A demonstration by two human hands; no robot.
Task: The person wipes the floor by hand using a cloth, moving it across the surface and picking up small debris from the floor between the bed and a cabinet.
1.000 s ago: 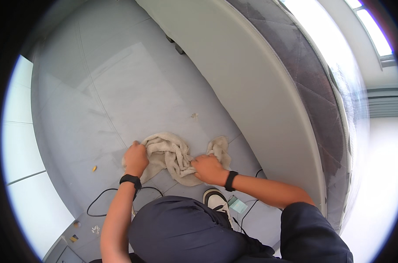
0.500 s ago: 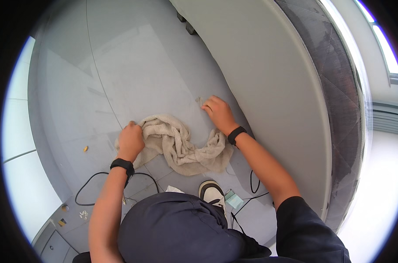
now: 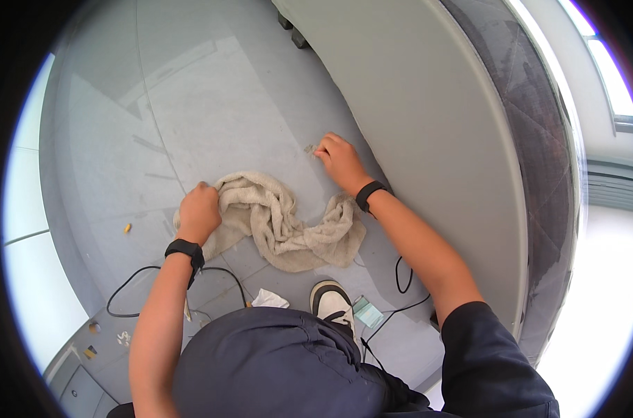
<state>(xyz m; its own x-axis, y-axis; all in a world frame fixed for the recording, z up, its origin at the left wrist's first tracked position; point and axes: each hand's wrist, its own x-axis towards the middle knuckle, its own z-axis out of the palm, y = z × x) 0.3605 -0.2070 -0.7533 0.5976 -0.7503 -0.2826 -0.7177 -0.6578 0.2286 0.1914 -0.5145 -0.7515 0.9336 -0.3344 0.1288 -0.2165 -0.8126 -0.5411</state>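
Beige cloth lies crumpled on the grey floor, its left end gripped in the left hand, while the right hand seemingly picks at a pale scrap, hold uncertain, calling next for a careful fingertip pinch.
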